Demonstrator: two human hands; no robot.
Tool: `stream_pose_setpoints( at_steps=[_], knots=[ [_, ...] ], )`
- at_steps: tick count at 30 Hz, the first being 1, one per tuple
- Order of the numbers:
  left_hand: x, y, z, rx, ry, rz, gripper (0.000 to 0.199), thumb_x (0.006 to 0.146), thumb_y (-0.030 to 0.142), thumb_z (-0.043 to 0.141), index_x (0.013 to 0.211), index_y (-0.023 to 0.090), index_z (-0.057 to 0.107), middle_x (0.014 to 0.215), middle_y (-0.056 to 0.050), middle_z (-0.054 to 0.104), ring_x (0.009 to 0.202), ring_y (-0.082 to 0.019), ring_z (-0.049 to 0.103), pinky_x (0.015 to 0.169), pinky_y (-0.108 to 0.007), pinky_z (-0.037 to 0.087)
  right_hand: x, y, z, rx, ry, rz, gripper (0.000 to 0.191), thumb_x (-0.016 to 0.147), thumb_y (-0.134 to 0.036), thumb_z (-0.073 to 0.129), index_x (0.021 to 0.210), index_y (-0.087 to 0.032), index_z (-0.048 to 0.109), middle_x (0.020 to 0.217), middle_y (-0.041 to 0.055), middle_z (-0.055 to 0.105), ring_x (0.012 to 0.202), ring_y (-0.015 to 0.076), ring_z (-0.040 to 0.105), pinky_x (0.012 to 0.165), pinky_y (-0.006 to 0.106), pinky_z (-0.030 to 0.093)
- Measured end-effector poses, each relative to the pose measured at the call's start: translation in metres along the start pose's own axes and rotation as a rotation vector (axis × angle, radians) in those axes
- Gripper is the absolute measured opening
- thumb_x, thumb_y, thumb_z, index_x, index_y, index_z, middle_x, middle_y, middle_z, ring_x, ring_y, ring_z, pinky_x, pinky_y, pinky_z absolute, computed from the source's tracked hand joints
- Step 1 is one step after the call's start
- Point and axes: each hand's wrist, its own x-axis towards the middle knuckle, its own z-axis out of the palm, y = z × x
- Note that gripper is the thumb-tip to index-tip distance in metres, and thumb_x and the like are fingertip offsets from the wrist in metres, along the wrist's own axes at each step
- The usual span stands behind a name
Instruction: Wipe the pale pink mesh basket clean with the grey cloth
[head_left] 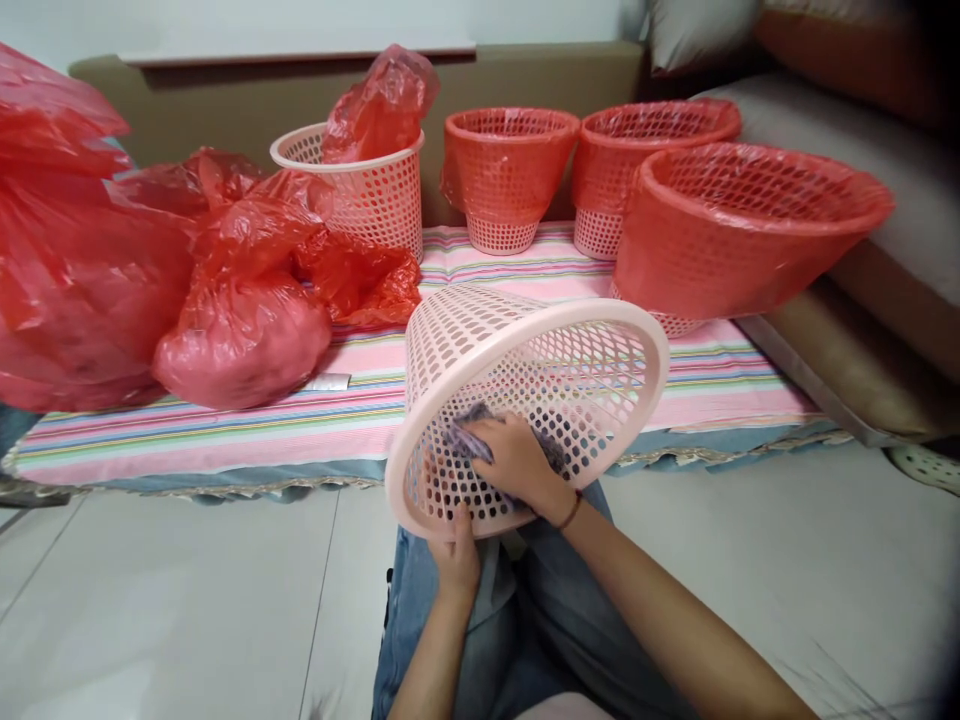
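A pale pink perforated basket point(472, 330) lies tilted over my knees with its mouth toward me. My left hand point(456, 558) grips the rim at the bottom, thumb inside and fingers out of sight beneath. Inside the basket, my right hand point(517, 462) presses a bunched grey-purple cloth point(471, 436) against the lower wall. Part of the cloth shows past the far side of that hand.
Behind on the striped cloth point(360, 415) stand three baskets covered in red plastic point(510, 165) and a pink basket point(382, 205) with a red bag in it. Full red bags point(244, 340) sit at the left, cushions point(847, 170) at the right.
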Motion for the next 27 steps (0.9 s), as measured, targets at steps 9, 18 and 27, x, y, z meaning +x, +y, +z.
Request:
stream_pose_setpoints(
  at_steps=[9,18,27],
  knots=[
    [0.007,0.023,0.004,-0.137,0.118,-0.023,0.065,0.086,0.050,0.059,0.142,0.021,0.047,0.152,-0.011,0.045,0.142,-0.028,0.040,0.119,-0.042,0.033,-0.128,-0.037,-0.007,0.313,-0.014,0.074,0.074,0.066,-0.014,0.055,0.138,-0.029,0.056,0.140,-0.0018,0.058,0.129,0.0324,0.043,0.114,0.053,0.032],
    [0.059,0.075,-0.005,-0.074,-0.097,0.285,0.063,0.083,0.044,0.066,0.140,0.020,0.052,0.144,-0.013,0.054,0.133,-0.034,0.050,0.115,-0.052,0.036,-0.137,-0.019,-0.040,0.584,0.166,0.020,0.074,0.070,-0.007,0.051,0.139,-0.034,0.052,0.138,0.0017,0.059,0.131,0.0251,0.050,0.114,0.050,0.038],
    [0.108,0.168,-0.016,0.280,-0.602,0.659,0.047,0.088,0.030,0.060,0.135,0.026,0.059,0.137,-0.007,0.061,0.131,-0.030,0.052,0.115,-0.047,0.036,-0.029,0.005,-0.078,0.486,0.346,-0.129,0.053,0.079,-0.020,0.054,0.132,-0.021,0.059,0.135,0.0066,0.062,0.126,0.0257,0.054,0.111,0.042,0.039]
  ],
)
